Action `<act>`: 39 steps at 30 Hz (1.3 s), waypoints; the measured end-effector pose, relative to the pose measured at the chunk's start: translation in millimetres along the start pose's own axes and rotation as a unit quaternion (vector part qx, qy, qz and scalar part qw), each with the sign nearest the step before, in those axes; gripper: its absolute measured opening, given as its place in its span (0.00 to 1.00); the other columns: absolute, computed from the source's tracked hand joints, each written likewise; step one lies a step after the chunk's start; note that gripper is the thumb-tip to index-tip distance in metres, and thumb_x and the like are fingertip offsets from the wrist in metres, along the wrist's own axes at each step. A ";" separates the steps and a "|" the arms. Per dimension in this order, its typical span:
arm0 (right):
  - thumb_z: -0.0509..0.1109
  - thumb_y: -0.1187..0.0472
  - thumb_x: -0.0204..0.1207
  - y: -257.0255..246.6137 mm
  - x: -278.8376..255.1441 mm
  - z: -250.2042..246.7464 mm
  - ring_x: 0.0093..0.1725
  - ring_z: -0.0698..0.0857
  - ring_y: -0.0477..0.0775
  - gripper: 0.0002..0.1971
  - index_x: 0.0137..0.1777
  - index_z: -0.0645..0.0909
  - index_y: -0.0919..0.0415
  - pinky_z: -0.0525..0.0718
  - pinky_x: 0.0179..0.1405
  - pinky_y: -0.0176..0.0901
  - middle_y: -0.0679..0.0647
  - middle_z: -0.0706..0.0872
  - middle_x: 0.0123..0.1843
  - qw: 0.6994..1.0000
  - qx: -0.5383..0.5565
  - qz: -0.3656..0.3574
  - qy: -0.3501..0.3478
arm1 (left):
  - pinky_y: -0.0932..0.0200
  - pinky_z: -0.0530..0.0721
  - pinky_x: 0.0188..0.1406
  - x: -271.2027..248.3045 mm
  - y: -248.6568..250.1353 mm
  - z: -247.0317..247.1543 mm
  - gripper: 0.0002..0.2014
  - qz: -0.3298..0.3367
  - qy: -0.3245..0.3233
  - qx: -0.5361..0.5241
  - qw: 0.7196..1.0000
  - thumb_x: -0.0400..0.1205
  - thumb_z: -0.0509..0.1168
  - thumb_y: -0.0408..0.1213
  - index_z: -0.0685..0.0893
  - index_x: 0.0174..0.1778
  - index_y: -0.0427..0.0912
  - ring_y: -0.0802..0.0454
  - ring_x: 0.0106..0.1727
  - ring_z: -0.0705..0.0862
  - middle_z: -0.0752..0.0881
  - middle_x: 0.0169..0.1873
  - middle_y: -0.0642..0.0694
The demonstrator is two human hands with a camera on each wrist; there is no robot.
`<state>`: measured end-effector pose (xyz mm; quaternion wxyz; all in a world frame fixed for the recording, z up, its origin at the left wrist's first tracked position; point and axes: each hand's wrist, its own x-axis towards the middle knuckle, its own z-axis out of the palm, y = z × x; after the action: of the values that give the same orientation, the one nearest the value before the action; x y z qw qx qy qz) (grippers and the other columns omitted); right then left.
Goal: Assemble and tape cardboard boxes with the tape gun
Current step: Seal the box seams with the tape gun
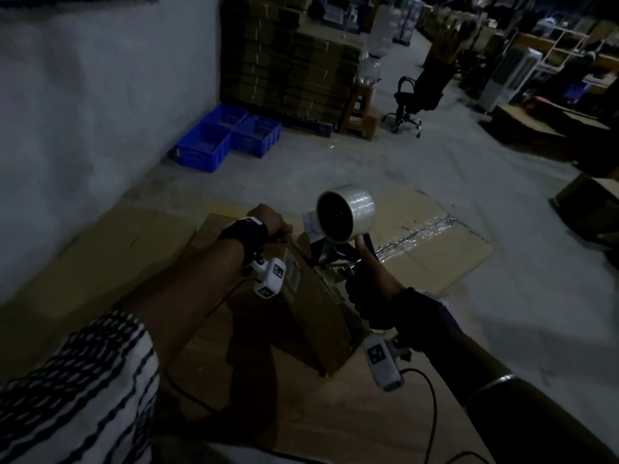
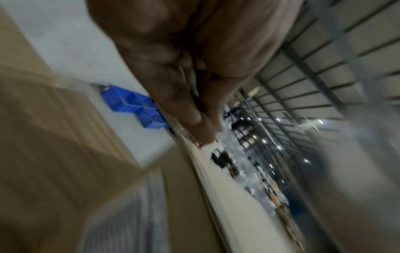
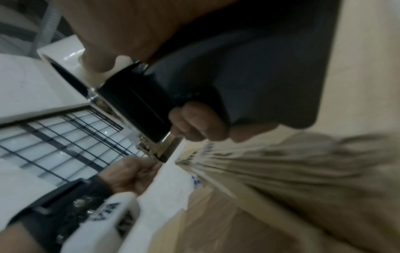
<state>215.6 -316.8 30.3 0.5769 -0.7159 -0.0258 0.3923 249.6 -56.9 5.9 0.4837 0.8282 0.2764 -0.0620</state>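
A brown cardboard box (image 1: 301, 306) stands tilted on flat cardboard sheets in the head view. My left hand (image 1: 274, 224) is at the box's far upper edge. In the blurred left wrist view its fingers (image 2: 192, 109) and thumb come together on that edge of the box (image 2: 184, 179). My right hand (image 1: 365, 289) grips the dark handle of the tape gun (image 1: 335, 256), whose clear tape roll (image 1: 345, 214) rises above the box's top right edge. In the right wrist view my fingers (image 3: 199, 125) curl round the tape gun (image 3: 138, 102), its metal tip close to my left hand (image 3: 129, 172).
A flattened, taped cardboard sheet (image 1: 435, 239) lies on the floor to the right. Blue crates (image 1: 227, 139) sit against the left wall, with stacked cardboard (image 1: 284, 61) behind them. A black office chair (image 1: 415, 95) and shelving stand further back. Cables trail from my wrist cameras.
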 end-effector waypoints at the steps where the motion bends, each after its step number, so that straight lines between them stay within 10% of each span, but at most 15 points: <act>1: 0.60 0.12 0.59 2.1 -1.7 0.1 0.31 0.48 0.56 0.45 0.42 0.83 0.59 0.51 0.28 0.47 0.55 0.57 0.28 1.000 0.008 -0.005 -0.001 | 0.65 0.82 0.25 2.0 -3.4 -5.5 0.10 -0.002 -0.009 -0.025 1.000 0.83 0.67 0.33 0.86 0.53 0.28 0.57 0.22 0.83 0.86 0.20 0.51; 5: 0.57 0.17 0.69 0.4 -4.8 9.9 0.25 0.54 0.51 0.34 0.57 0.89 0.39 0.55 0.24 0.43 0.54 0.59 0.26 0.999 0.028 -0.025 -0.002 | 0.53 0.87 0.45 3.7 -8.2 -11.1 0.13 0.007 -0.009 -0.037 0.999 0.84 0.66 0.33 0.86 0.57 0.25 0.50 0.31 0.83 0.90 0.48 0.34; 17: 0.53 0.30 0.84 -8.7 7.1 29.8 0.14 0.72 0.43 0.30 0.78 0.76 0.45 0.66 0.16 0.36 0.45 0.73 0.18 0.998 0.043 -0.046 0.012 | 0.54 0.82 0.37 25.9 -17.1 -9.8 0.17 -0.001 0.004 -0.026 1.000 0.82 0.70 0.40 0.85 0.27 0.39 0.48 0.32 0.86 0.88 0.32 0.38; 21: 0.50 0.30 0.84 -19.0 7.2 37.2 0.13 0.67 0.45 0.32 0.74 0.79 0.49 0.68 0.14 0.35 0.49 0.74 0.17 0.999 0.035 -0.027 0.001 | 0.49 0.86 0.43 35.4 -21.9 -11.0 0.16 -0.006 0.013 -0.031 0.999 0.82 0.70 0.40 0.86 0.27 0.40 0.44 0.36 0.87 0.88 0.31 0.40; 25: 0.55 0.26 0.80 -18.4 18.2 38.4 0.15 0.60 0.48 0.30 0.50 0.92 0.44 0.60 0.17 0.38 0.50 0.64 0.18 0.999 0.033 -0.008 0.005 | 0.47 0.88 0.48 43.4 -23.1 -11.1 0.16 -0.014 0.010 -0.039 0.999 0.82 0.70 0.40 0.87 0.28 0.39 0.44 0.36 0.87 0.89 0.33 0.38; 39: 0.45 0.38 0.89 -22.9 21.4 35.7 0.16 0.79 0.41 0.28 0.80 0.70 0.52 0.77 0.15 0.34 0.48 0.80 0.19 0.998 0.062 -0.023 -0.012 | 0.53 0.84 0.44 50.9 -22.1 -2.2 0.08 -0.023 -0.047 0.070 0.996 0.84 0.67 0.37 0.89 0.45 0.37 0.44 0.41 0.85 0.88 0.45 0.38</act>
<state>218.8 -269.9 37.3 0.6286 -0.6735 -0.0253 0.3881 280.6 -26.3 -28.7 0.4356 0.8494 0.2674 -0.1310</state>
